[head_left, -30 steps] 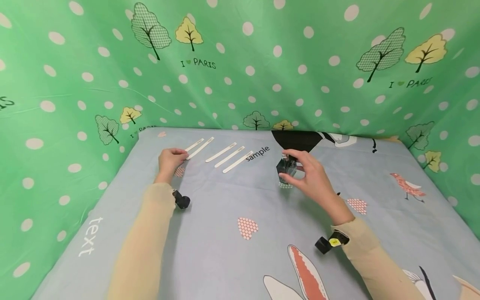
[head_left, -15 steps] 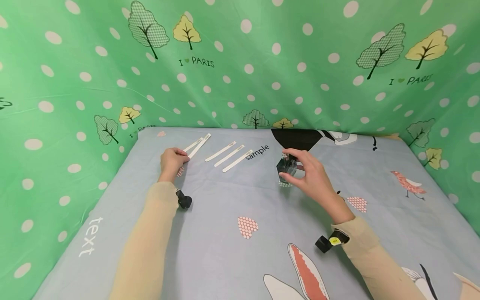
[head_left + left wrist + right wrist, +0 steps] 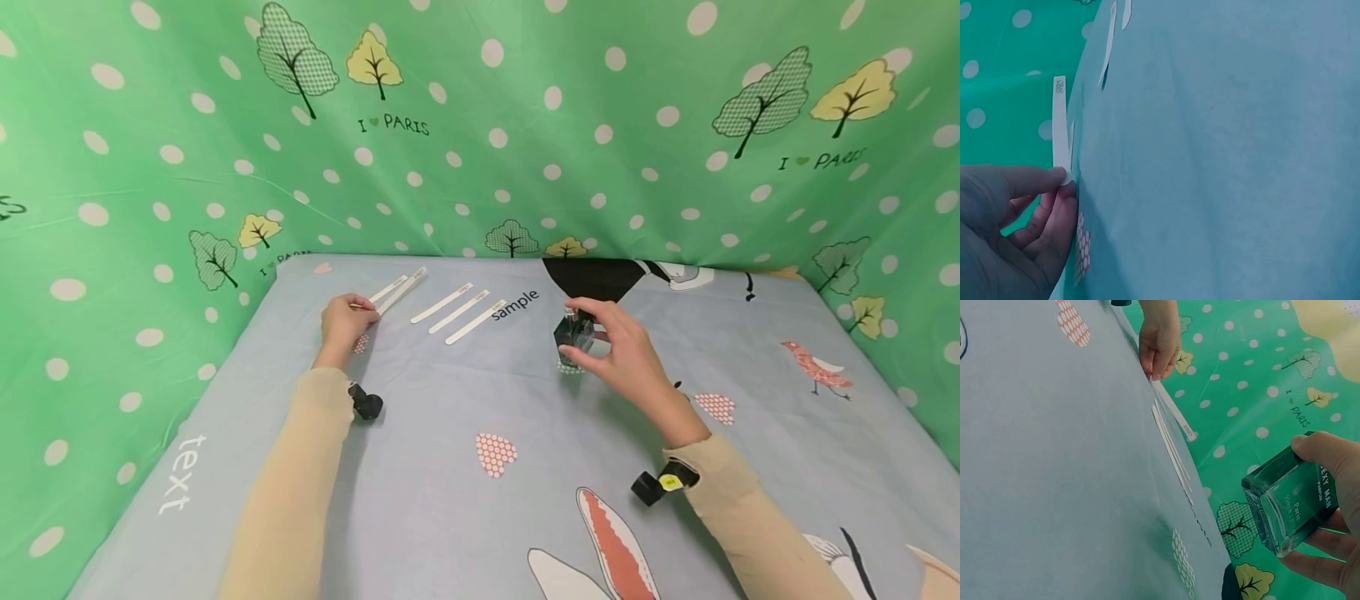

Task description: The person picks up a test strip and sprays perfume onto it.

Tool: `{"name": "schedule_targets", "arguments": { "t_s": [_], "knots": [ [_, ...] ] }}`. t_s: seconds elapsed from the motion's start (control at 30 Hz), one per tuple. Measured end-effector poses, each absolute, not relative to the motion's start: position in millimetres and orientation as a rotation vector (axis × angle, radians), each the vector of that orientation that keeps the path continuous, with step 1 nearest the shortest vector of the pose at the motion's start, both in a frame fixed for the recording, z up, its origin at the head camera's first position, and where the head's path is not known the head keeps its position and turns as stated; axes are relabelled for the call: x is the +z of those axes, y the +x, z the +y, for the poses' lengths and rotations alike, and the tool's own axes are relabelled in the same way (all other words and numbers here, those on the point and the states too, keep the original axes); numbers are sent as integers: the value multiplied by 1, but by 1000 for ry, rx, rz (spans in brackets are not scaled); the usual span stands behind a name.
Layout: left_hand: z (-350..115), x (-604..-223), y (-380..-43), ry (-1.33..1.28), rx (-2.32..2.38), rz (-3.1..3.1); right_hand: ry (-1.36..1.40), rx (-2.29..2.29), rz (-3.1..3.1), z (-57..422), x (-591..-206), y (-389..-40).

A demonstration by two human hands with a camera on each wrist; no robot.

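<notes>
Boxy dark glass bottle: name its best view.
Right wrist: the boxy dark glass bottle appears large, its lettering partly readable. The head view shows it small, partly behind fingers; the left wrist view doesn't show it.

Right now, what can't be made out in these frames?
Head: lower end of the leftmost narrow white paper strip, behind the left hand.
Head: print on every strip, too small.
Left wrist: far ends of two strips, cut off by the top edge.
Right wrist: palm-side end of the boxy dark-green glass bottle, behind the right hand.
</notes>
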State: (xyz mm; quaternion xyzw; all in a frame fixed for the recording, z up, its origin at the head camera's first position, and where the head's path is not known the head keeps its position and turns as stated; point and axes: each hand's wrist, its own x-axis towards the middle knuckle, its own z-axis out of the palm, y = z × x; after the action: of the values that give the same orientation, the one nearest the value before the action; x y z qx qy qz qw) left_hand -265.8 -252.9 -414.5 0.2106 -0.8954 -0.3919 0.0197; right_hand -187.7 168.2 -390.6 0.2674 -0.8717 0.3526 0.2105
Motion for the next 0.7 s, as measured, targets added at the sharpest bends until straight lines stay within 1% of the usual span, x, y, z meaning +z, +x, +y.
{"name": "schedule_targets", "arguments": {
  "t_s": [0.27, 0.53, 0.7],
  "knots": [
    [-248, -407, -265, 550, -1349, -2777, 733, 997, -2420, 169, -390, -187],
    [-242, -396, -263, 372, -1311, -2820, 734, 982, -2419, 171, -391, -188],
    [-236, -390, -262, 304, -1339, -2821, 733, 975, -2421, 171, -391, -188]
  ]
}}
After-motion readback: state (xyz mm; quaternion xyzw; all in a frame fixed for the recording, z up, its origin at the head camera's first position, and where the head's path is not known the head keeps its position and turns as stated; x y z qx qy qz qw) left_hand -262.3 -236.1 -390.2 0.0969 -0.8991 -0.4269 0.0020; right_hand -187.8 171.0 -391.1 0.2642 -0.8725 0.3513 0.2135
